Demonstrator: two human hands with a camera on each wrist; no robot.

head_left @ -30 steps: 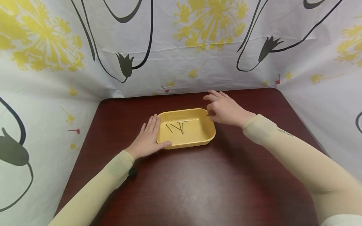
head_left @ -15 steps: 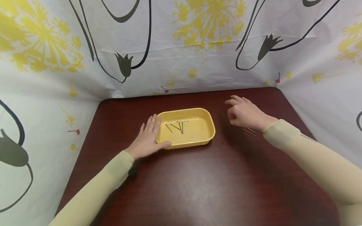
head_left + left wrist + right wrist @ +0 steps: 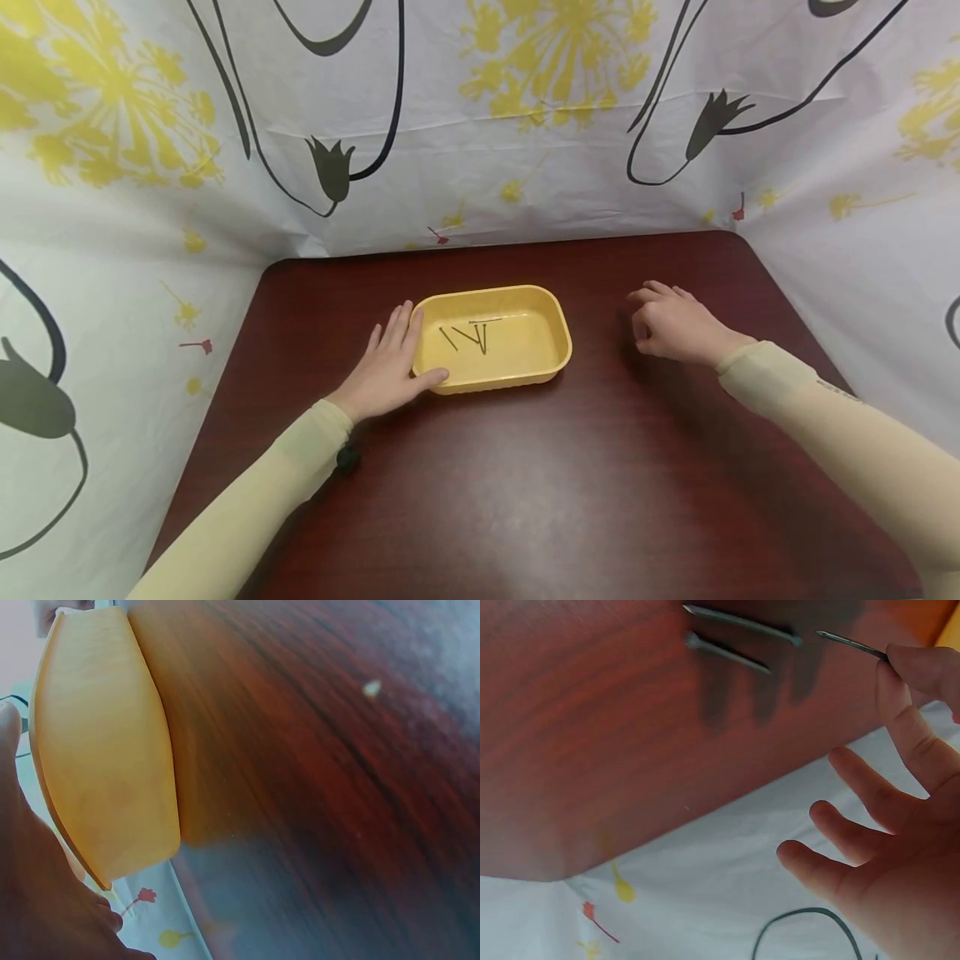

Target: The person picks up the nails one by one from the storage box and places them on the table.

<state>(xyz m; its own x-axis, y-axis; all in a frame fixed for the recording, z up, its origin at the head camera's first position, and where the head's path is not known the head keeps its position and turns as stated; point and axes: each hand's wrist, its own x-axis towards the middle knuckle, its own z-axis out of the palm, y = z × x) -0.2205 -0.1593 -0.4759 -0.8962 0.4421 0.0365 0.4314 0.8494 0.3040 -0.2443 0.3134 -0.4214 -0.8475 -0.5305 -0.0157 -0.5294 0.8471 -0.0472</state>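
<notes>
A yellow tray (image 3: 525, 346) holds several thin dark nails (image 3: 466, 336) at its left and middle. My left hand (image 3: 382, 371) rests against the tray's left end, fingers extended and thumb over the front rim. In the left wrist view, part of that hand (image 3: 45, 892) lies beside the tray wall (image 3: 109, 750). Right of the tray, my right hand (image 3: 678, 329) is low over the table. The right wrist view has this hand (image 3: 900, 832) pinching a nail (image 3: 851, 644) between thumb and index finger. Two loose nails (image 3: 742, 625) lie there on the table, hidden in the head view.
The tray stands on a dark red-brown table (image 3: 487, 483) with rounded far corners. A white cloth (image 3: 480, 150) with yellow flowers and dark stems hangs behind the table and along both sides. The tray's edge shows at the top right of the right wrist view.
My right hand has moved from the tray's right rim to the right, and lower over the table. It now covers the loose nails seen half a second ago. My left hand has hardly moved.
</notes>
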